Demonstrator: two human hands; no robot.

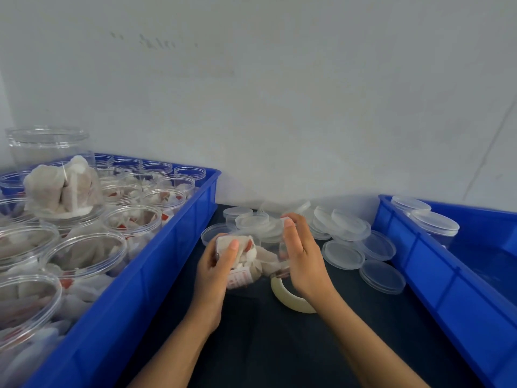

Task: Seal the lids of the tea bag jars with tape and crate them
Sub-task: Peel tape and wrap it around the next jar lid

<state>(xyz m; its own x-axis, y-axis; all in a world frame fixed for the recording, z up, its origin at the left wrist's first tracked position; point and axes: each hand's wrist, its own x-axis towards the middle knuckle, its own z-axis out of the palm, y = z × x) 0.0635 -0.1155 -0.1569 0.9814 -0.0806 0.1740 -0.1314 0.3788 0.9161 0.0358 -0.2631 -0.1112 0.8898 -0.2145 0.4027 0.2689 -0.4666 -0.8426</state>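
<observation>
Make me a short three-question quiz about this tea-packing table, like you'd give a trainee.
1. True or false: the jar held in both hands lies on its side.
2. Where is the tape roll? A) in the right crate B) on the dark table under the right hand C) in the left crate
3. Fill in: the loose lids lie between the two blue ____.

Key
1. True; the left hand grips one end.
2. B
3. crates: left crate, right crate.
</observation>
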